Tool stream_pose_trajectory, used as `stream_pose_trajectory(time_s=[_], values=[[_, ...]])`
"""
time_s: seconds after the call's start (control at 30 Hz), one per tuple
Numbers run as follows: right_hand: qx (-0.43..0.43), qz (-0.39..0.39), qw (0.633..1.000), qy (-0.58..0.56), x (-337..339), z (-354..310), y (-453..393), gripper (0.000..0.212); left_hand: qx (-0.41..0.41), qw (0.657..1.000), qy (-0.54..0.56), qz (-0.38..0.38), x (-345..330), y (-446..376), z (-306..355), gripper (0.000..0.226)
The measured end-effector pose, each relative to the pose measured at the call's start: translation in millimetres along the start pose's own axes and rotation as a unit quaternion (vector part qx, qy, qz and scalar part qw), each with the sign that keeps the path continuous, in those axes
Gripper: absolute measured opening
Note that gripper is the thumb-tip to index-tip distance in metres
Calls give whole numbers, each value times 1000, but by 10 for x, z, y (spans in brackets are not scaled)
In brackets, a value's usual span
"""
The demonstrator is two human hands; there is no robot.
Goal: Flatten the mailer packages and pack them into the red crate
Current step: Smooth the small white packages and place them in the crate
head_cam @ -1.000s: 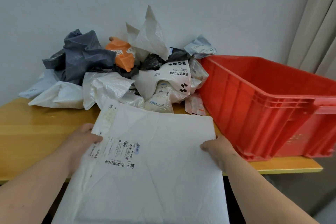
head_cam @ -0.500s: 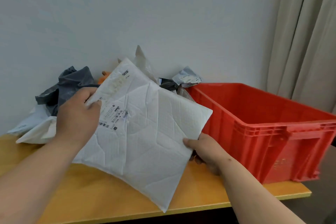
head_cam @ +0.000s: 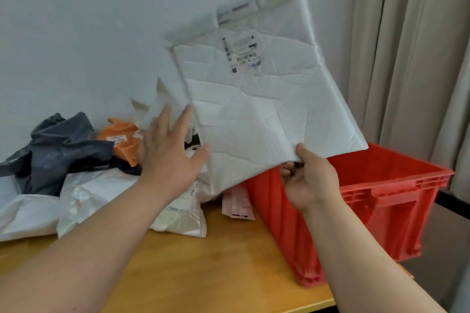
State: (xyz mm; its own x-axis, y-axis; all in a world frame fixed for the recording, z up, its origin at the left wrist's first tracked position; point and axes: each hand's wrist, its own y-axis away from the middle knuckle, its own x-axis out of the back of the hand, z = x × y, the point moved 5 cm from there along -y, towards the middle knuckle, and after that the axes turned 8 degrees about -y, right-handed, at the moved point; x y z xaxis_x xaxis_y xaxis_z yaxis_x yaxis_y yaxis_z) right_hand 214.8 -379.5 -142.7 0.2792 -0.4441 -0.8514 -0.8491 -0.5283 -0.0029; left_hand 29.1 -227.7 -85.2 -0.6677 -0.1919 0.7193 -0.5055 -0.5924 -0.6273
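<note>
While right hand [head_cam: 309, 180] pinches white mailer [head_cam: 254, 114] | crate [head_cam: 381, 185] interior hidden; label blurred

White mailer [head_cam: 254, 114], red crate [head_cam: 381, 185]

Looking like a plain room in a home or small office turned into a parcel-sorting corner. Showing a bare pale wall [head_cam: 76, 20], beige curtains [head_cam: 412, 58] hanging at the right, and a wooden table [head_cam: 203, 274] carrying a heap of crumpled mailer bags [head_cam: 84, 185] beside a red plastic crate [head_cam: 381, 198].
</note>
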Motion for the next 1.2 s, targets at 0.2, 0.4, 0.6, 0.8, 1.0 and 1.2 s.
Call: stream_pose_trajectory(time_s=[0.2,0.4,0.6,0.8,1.0,1.2], values=[[89,42,995,17,73,-543,-235,8,123,834,468,-264,-798,162,569,65],[217,117,928,279,365,-1132,-344,26,95,880,403,-231,-1149,-67,1084,48],[186,134,779,584,521,-1454,-493,32,-68,978,69,-184,-1372,-216,1398,47],[77,90,689,715,548,-1452,-774,18,-142,978,-58,-140,-1401,-258,1566,41],[-19,125,635,762,580,-1266,-907,54,-130,940,-149,-277,-1606,-234,1569,57],[-12,71,423,903,635,-1086,-857,30,-120,936,-126,-305,-1596,-231,1492,58]])
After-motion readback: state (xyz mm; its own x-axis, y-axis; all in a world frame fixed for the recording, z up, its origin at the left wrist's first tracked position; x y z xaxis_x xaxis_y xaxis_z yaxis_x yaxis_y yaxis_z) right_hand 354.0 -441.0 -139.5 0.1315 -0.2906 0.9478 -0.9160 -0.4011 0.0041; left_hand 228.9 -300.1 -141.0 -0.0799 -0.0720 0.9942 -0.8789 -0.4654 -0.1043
